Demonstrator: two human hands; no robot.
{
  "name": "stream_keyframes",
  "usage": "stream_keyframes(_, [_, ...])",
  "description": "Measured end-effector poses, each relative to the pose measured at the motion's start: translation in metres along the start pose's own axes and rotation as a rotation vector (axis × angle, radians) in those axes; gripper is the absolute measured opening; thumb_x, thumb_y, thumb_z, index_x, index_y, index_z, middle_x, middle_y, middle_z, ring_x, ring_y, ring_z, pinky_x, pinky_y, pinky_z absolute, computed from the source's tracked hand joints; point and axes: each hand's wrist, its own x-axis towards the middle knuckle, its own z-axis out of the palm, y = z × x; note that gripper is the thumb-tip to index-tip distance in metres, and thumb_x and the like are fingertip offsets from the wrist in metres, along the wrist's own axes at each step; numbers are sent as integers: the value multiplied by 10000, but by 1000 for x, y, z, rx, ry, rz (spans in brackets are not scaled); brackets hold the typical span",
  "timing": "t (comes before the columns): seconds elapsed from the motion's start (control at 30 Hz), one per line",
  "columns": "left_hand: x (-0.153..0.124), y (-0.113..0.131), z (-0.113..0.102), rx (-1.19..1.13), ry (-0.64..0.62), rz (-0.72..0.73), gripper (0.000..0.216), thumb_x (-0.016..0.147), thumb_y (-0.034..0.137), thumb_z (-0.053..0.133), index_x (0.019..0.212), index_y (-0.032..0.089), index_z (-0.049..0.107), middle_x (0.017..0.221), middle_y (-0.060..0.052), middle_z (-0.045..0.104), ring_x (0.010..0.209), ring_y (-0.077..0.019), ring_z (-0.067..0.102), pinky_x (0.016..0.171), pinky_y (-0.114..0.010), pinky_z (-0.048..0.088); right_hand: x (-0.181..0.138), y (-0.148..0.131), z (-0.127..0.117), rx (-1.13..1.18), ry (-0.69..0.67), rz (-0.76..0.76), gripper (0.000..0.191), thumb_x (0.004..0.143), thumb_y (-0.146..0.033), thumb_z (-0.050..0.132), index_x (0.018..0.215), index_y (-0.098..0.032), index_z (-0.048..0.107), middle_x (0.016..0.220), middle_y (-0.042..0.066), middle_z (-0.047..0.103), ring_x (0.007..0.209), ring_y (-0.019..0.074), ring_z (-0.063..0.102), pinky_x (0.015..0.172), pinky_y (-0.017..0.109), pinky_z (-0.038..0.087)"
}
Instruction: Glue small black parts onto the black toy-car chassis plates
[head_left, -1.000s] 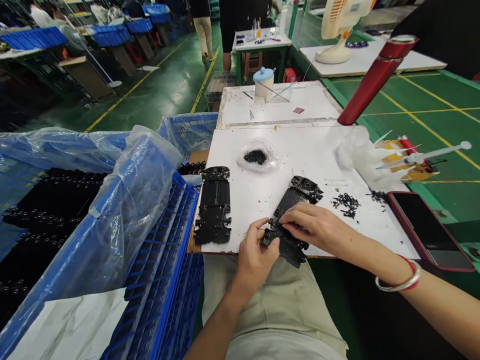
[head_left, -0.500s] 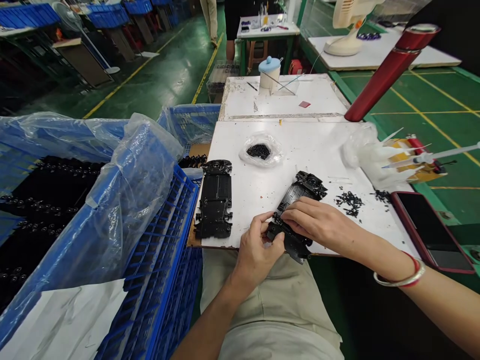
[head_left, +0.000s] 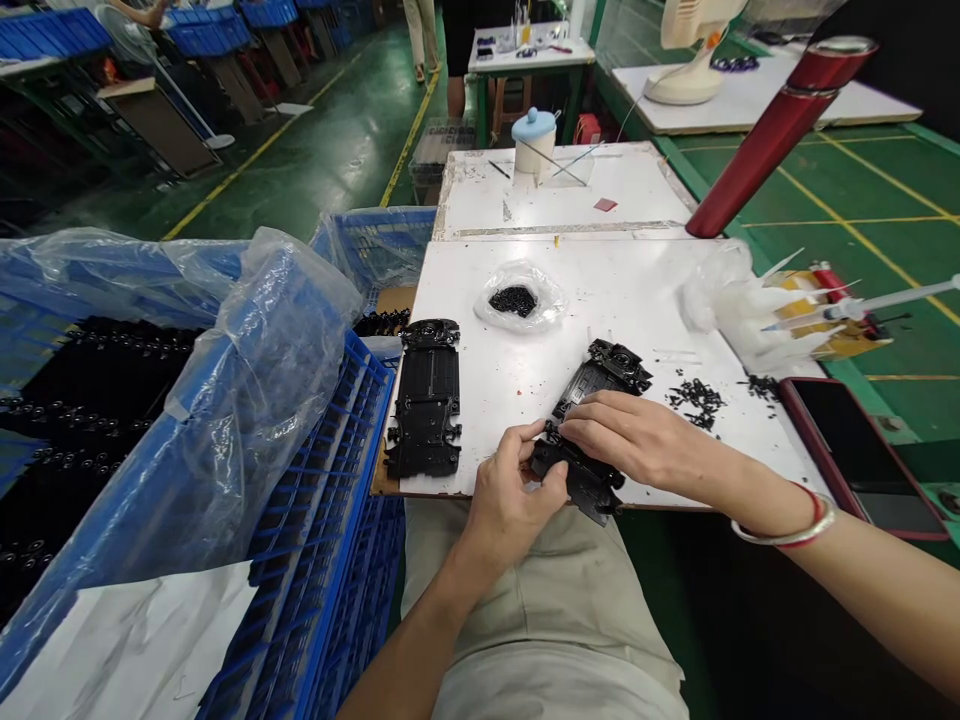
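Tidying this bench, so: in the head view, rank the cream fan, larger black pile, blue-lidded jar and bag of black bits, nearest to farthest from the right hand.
From the right hand:
1. Larger black pile: just right of it.
2. Bag of black bits: ahead, left.
3. Blue-lidded jar: farther ahead, left.
4. Cream fan: ahead, farthest back.

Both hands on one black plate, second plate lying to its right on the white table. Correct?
Wrong side: the head view shows the second plate left of the held plate, on the white table. Left hand and right hand are both on the held one.
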Motion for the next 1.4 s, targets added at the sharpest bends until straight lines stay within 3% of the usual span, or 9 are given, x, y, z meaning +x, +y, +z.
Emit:
stream_keyframes(0.3, [3,-5,-10,-95,-84,18,345,838,286,561,1159,162,584,848,-10,633,745,-121,542,674,-224,437,-1,1,1,-49,-37,-45,234,959,-71,352,1076,-106,552,922,130,674,850,209,623,744,343,555])
stream_keyframes(0.43, [10,-6,-15,-180,-84,-16,276,905,363,456,953,153,629,821,-16,595,734,-122,521,664,-229,428,-1,-1,5,-68,-18,-66,196,947,-55,387,1044,-87,555,877,127,677,822,208,620,710,329,547])
stream_keyframes(0.57, [21,-5,-13,-189,-57,-85,182,849,325,551,806,153,590,704,14,564,673,-104,500,628,-216,394,-2,-4,8,-73,22,-70,182,942,-47,397,1029,-80,554,854,123,673,793,203,616,687,324,538])
stream_keyframes(0.67, [27,-3,-11,-199,-39,-149,126,785,270,614,831,153,596,672,22,586,652,-101,518,619,-212,396,-2,-5,7,-73,35,-69,176,943,-47,396,998,-79,561,827,119,666,773,200,608,679,325,529])
stream_keyframes(0.8, [28,-1,-9,-225,-44,-168,219,750,236,623,952,150,634,674,24,609,652,-99,537,637,-214,415,-1,-6,6,-74,41,-60,194,947,-50,383,954,-90,573,801,113,655,764,199,593,661,322,513])
stream_keyframes(0.97, [27,0,-7,-217,-14,-174,201,678,220,649,854,125,666,711,-13,644,672,-111,570,631,-219,437,-2,-8,8,-57,48,-55,221,952,-57,371,917,-98,585,780,106,634,749,195,575,652,324,492])
stream_keyframes(1.4, [24,-7,-6,-300,22,-182,185,657,219,682,820,132,670,675,13,642,635,-83,575,611,-186,442,-6,-10,12,75,-40,-16,317,981,-104,293,883,-150,591,869,106,618,804,188,558,715,343,485])
